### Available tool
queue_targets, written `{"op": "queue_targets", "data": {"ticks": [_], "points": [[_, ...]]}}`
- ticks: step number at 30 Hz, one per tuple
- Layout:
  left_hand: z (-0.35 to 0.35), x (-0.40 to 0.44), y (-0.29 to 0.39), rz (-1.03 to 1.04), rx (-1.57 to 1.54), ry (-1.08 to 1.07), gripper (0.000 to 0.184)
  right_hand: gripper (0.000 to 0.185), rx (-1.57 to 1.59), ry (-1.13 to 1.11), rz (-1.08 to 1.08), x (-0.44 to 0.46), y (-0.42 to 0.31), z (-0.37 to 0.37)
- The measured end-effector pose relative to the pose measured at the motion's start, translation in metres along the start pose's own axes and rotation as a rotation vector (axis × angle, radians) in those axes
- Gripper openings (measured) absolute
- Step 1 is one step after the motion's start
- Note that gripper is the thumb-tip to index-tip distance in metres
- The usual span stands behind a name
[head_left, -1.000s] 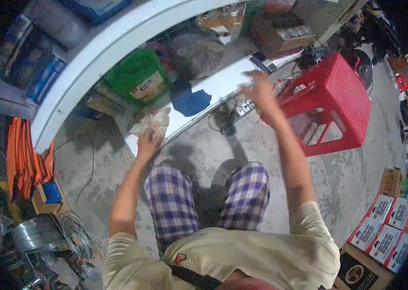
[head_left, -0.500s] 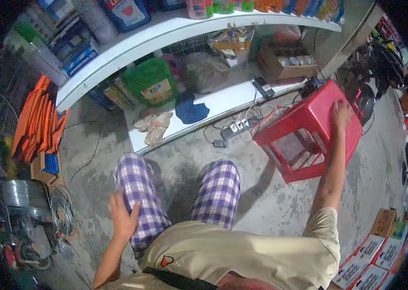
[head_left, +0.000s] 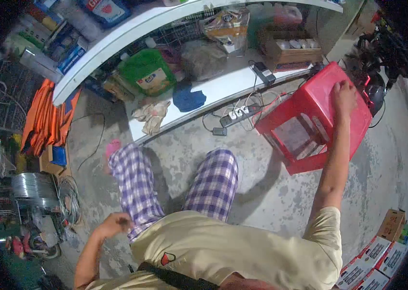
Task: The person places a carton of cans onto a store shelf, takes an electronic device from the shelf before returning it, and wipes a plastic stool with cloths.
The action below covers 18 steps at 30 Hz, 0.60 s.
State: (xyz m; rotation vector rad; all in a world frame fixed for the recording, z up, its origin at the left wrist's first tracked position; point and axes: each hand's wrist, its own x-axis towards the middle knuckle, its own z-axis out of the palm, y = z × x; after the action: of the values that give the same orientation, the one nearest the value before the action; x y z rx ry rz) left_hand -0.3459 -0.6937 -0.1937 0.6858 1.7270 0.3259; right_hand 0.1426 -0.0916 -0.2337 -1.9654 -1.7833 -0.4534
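Note:
A red plastic stool [head_left: 317, 104] stands tilted on the floor to my right, its seat facing up and to the right. My right hand [head_left: 345, 98] is on the seat with its fingers curled and gripping the stool, my arm stretched out. Beside my left thigh hangs my left hand [head_left: 112, 225], with loosely bent fingers and nothing visible in it. My legs in checked trousers [head_left: 213, 179] are between the two hands.
A low white shelf [head_left: 141, 129] ahead bears a crumpled cloth [head_left: 153, 116], a dark blue cloth [head_left: 188, 98] and a green jug [head_left: 147, 72]. A power strip [head_left: 238, 116] with cables lies near the stool. Wire coils [head_left: 35, 189] are left; boxes [head_left: 375, 251] right.
My left hand has come off my thigh and moved down and left. My right hand stays on the stool, which has tilted or shifted slightly. A pink foot end now shows past my left knee.

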Motion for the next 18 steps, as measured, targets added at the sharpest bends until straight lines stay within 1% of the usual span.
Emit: {"op": "queue_targets", "data": {"ticks": [2,3,5,7,8,10,11,15,17,18], "points": [[-0.013,0.012,-0.003,-0.043,-0.185,0.148,0.019,0.038,-0.04,0.003,-0.007,-0.002,-0.003,-0.002],[-0.016,0.018,0.002,-0.072,-0.145,0.348,0.019,0.038,-0.055,0.015,-0.013,-0.003,-0.003,-0.002],[-0.038,0.048,-0.027,-0.051,-0.357,0.493,0.023,0.04,-0.057,0.002,-0.009,-0.001,0.004,0.003],[-0.046,0.069,-0.021,-0.022,-0.443,0.611,0.033,0.041,-0.007,-0.029,-0.014,-0.002,0.006,0.003],[-0.054,0.081,-0.023,-0.065,-0.457,0.537,0.046,0.041,0.006,-0.001,-0.034,0.0,0.01,0.006],[-0.052,0.103,-0.016,-0.065,-0.762,0.341,0.049,0.04,-0.041,0.005,-0.035,0.002,0.012,0.008],[-0.048,0.11,-0.011,-0.07,-0.779,0.344,0.049,0.039,-0.016,-0.012,-0.102,0.008,0.017,0.011],[-0.036,0.134,0.023,0.02,-0.769,0.125,0.049,0.038,0.006,0.025,-0.13,0.013,0.015,0.013],[-0.031,0.141,0.035,0.037,-0.739,-0.006,0.049,0.038,-0.037,0.06,-0.11,0.008,0.017,0.011],[-0.03,0.144,0.039,0.045,-0.717,-0.074,0.049,0.039,-0.053,0.054,-0.155,0.015,0.03,0.025]]}}
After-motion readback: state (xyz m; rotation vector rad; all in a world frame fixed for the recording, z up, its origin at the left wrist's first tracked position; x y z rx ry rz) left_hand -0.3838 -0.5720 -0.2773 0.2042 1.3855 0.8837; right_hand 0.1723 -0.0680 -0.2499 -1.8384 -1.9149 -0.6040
